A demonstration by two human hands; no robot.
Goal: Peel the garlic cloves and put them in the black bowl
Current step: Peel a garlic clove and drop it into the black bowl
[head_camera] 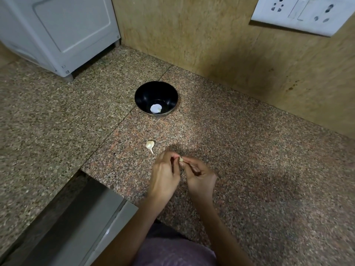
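Both hands meet low over the granite countertop, toward its near edge. They share one small garlic clove. The left hand has its fingers curled, with the tips pinching one side of the clove. The right hand pinches the other side between thumb and forefinger, its remaining fingers folded in. How much skin is off cannot be told, because the clove is mostly hidden.

A second clove, with its papery skin and tail on, lies on the counter just beyond the left hand. The black bowl stands further back, toward the corner where the wall meets the counter. Something pale sits at its bottom (possibly a peeled clove, partly lost in glare).

A clove like this is probably very light and firm, with a dry, brittle skin that tears in flakes. Once bare it will likely be a little sticky and smooth. The hold is best kept on its flat sides, peeling from the root end or the tail.

A white appliance stands at the far left corner.
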